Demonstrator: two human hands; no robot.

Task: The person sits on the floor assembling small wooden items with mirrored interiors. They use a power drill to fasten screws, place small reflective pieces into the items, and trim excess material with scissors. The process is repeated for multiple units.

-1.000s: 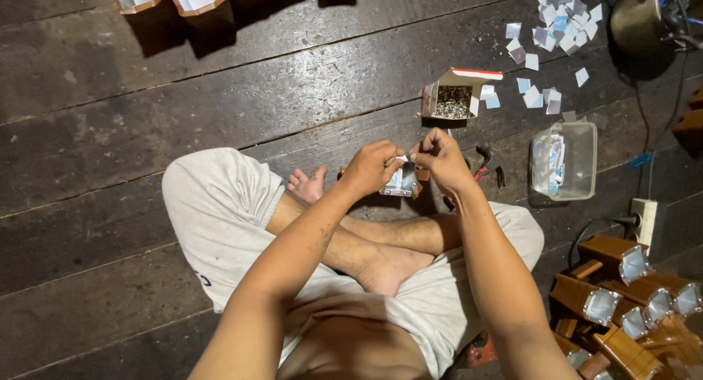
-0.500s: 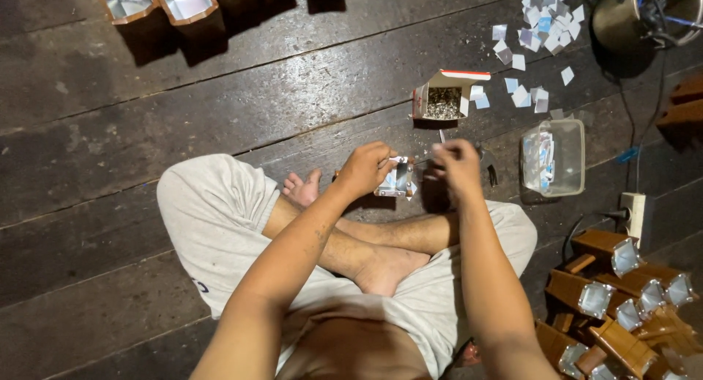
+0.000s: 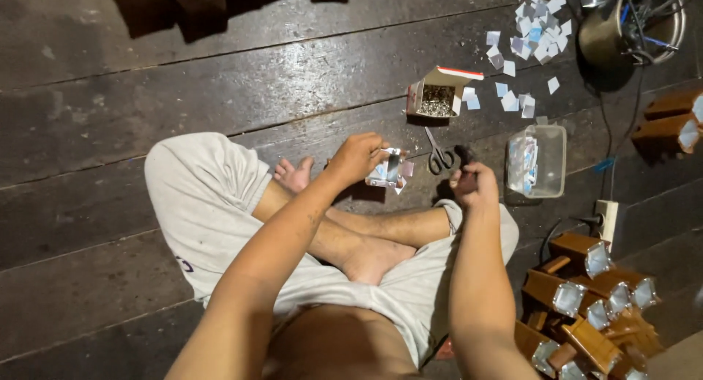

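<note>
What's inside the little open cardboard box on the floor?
The box holds a heap of small shiny metal bits, maybe staples or tacks. What lies under the heap cannot be seen.

— What lies on the floor (image 3: 110, 94)?
— Scissors (image 3: 437, 154), an open box (image 3: 437, 94), scattered paper squares (image 3: 523, 47), a clear tub (image 3: 538, 160).
— Right side?
— Brown boxes (image 3: 586, 299), a power strip (image 3: 606, 213).

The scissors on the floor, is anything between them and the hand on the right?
Nothing visible. The scissors lie on bare floorboards just up and left of the right hand, which grips something dark. The left hand holds a small shiny folded piece off to the side.
</note>
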